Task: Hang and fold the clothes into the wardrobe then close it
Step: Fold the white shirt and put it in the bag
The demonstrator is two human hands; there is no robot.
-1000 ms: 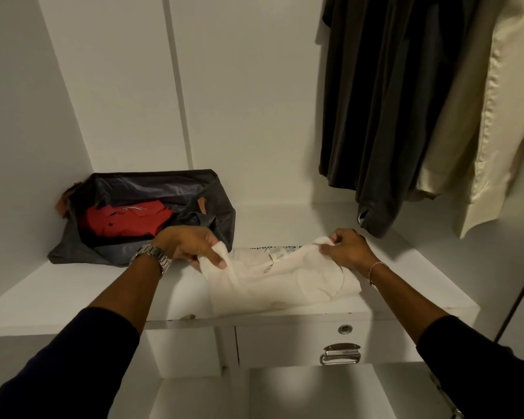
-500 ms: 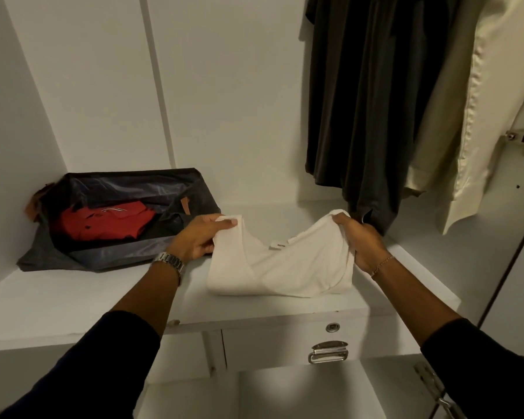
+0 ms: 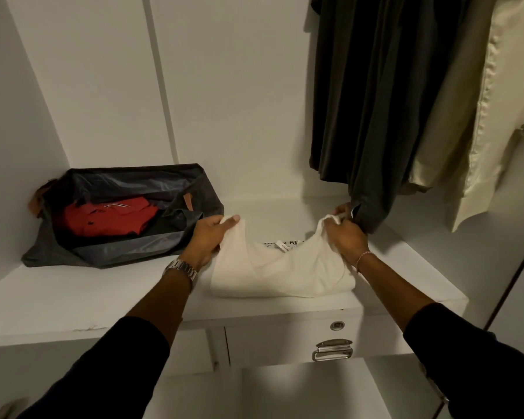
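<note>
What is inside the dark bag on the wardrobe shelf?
The dark bag lies open, and a folded red shirt with a buttoned collar shows inside. The bag's floor under the shirt and its shadowed corners are covered, so anything else there cannot be seen.

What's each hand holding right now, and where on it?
Both hold the white garment on the shelf: left hand grips its upper left corner, right hand its upper right corner.

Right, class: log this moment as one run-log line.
step: folding | left hand: grips white garment | right hand: grips its other end | place: wardrobe shelf | red shirt: in dark bag
</note>
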